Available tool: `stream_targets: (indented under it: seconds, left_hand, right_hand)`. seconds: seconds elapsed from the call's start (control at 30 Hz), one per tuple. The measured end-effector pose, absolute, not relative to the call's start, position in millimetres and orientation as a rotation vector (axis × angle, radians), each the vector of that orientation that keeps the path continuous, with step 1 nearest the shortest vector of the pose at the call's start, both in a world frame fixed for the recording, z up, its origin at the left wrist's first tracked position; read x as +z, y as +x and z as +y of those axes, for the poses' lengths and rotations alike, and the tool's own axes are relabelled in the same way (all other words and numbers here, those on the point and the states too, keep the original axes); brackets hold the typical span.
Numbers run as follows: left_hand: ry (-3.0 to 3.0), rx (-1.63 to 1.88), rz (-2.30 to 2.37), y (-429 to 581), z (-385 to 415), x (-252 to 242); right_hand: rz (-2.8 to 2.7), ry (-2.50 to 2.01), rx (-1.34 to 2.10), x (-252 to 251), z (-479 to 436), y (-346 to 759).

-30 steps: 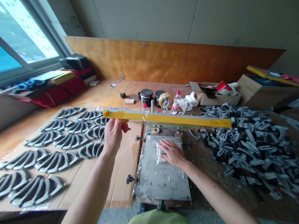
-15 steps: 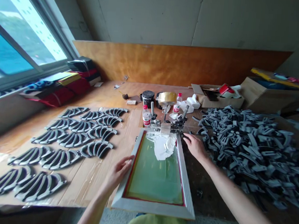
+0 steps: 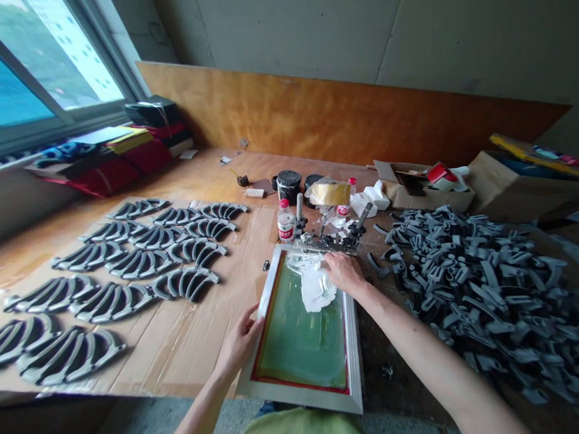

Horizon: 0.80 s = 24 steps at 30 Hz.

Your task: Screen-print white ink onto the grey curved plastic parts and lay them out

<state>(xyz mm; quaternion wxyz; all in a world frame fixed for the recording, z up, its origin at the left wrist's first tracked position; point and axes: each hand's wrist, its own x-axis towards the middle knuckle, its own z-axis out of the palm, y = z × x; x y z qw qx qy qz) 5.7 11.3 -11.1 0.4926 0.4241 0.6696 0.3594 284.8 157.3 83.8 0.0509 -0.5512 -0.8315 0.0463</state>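
Observation:
A silk-screen printing frame (image 3: 303, 395) with a pale metal rim and green mesh lies in front of me. White ink (image 3: 318, 291) is spread over the far part of the mesh. My left hand (image 3: 240, 339) grips the left rim of the frame, fingers bent over its edge. At the far end, my right hand (image 3: 344, 273) is closed around a squeegee (image 3: 322, 264), most of which the fingers hide. Behind it stands a metal clamp (image 3: 317, 244) with two upright posts.
Rows of grey fan-shaped parts (image 3: 113, 297) cover cardboard on the left. A heap of loose grey parts (image 3: 475, 278) lies at right. Bottles (image 3: 285, 222), a black tub (image 3: 288, 185), tape (image 3: 331, 193) and an open box (image 3: 412, 190) stand behind the clamp.
My right hand has moved left from the clamp's right side onto the squeegee at the frame's far end. The frame's near end has shifted slightly; my left hand stays on its left rim.

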Motion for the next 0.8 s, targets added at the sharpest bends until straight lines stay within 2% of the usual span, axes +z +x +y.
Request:
stream_targets:
  seconds: [0.2, 0.37, 0.47, 0.63, 0.8]
  left_hand:
    - [0.978, 0.873, 1.626, 8, 10, -7]
    - [0.947, 0.903, 1.619, 9, 10, -6]
    - [0.950, 0.917, 1.595, 9, 10, -6]
    - [0.933, 0.940, 1.546, 8, 10, -7]
    - [0.902, 0.964, 1.523, 9, 10, -1]
  right_hand:
    - [-2.744, -1.242, 0.251, 69, 118, 297]
    - [-2.867, -1.004, 0.272, 85, 110, 317]
    - [-2.797, -1.040, 0.290, 88, 120, 310]
    - [-2.655, -1.134, 0.127, 58, 100, 296]
    - [-2.655, -1.015, 0.236, 58, 84, 313]
